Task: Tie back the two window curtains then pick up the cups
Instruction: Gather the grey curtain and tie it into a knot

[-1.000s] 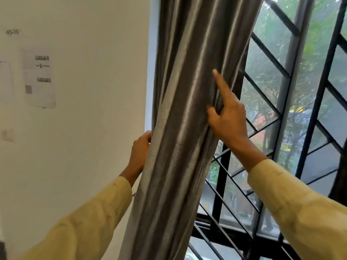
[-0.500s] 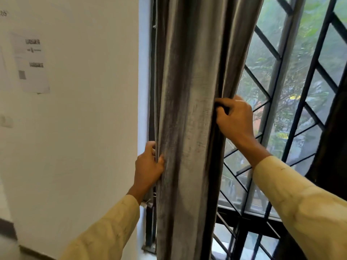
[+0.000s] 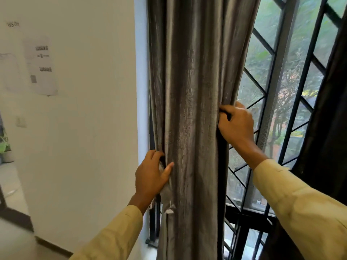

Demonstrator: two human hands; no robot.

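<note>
You're working two hands on one grey curtain [image 3: 189, 109], bunched into vertical folds against the left window edge. A second, darker curtain [image 3: 326, 128] is hanging at the right edge, well apart. Your left hand [image 3: 152, 177] is pinching the curtain's left edge, thumb in front, fingers curling behind. Your right hand [image 3: 235, 124] is gripping the right edge, fingers curled into the folds. Fabric is looking woven, slightly shiny. Open glass and black diagonal grille [image 3: 262, 94] are sitting between the curtains. No cups showing.
</note>
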